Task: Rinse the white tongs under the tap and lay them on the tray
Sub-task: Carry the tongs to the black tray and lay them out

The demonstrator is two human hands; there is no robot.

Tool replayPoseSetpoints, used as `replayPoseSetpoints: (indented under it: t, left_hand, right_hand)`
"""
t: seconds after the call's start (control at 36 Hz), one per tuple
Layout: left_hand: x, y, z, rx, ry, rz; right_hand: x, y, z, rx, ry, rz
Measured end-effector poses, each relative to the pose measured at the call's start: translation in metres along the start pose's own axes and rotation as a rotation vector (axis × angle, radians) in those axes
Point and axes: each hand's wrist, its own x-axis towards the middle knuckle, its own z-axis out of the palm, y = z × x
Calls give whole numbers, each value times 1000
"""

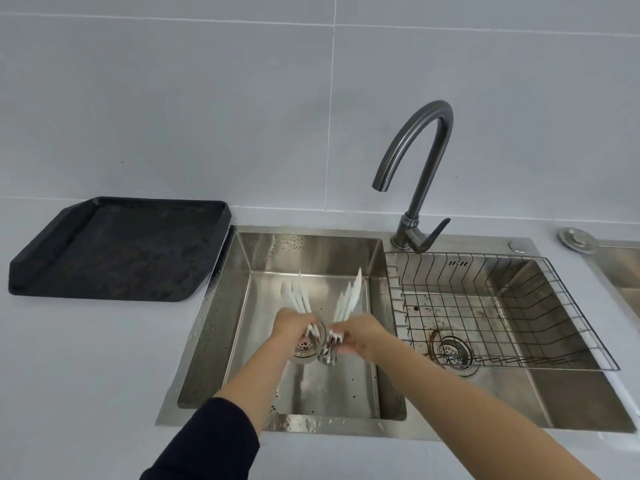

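Over the left sink basin point(311, 247) both hands hold the white tongs point(349, 296), whose two white arms spread apart and point away from me, blurred by motion. My left hand point(292, 325) grips the left arm and my right hand point(358, 336) grips the right arm. The metal hinge end hangs between my hands above the drain. The dark tap point(415, 168) curves above the divider, its spout over the left basin's right side; no water stream shows. The black tray point(121, 251) lies on the counter to the left of the sink, with nothing on it.
A wire rack point(502, 306) sits in the right basin over its drain. Water drops speckle the left basin's walls and front rim. A round metal cap point(576, 239) is set in the counter at far right. White tiled wall stands behind.
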Motion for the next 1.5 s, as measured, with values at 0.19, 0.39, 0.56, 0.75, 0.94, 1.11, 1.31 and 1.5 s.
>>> replayPoseSetpoints:
  t: [0.19,0.39,0.56,0.75,0.94,1.11,1.31,1.5]
  left_hand:
    - [-3,11,-3,-38,-26,84]
    - [-17,-26,-4,-78,-184,-266]
    - [-10,8,-4,-111,-85,-39]
    - [-25,3,1,-169,-147,-94]
    - [-31,-5,4,-128,-114,-163]
    - [-28,12,-1,-84,-104,-69]
    - [-34,32,-3,-36,-51,69]
    - [-40,55,-20,48,-32,226]
  right_hand:
    - [-6,-8,-1,125,-33,-85]
    - [0,25,2,-85,35,121]
    - [-4,-1,4,-4,20,-66]
    - [-10,4,-6,46,9,7]
    - [-18,11,-10,42,-55,134]
    - [-23,-5,-10,82,-110,37]
    - [-15,-14,-7,-44,-49,-133]
    - [-18,-35,6,-34,-78,-213]
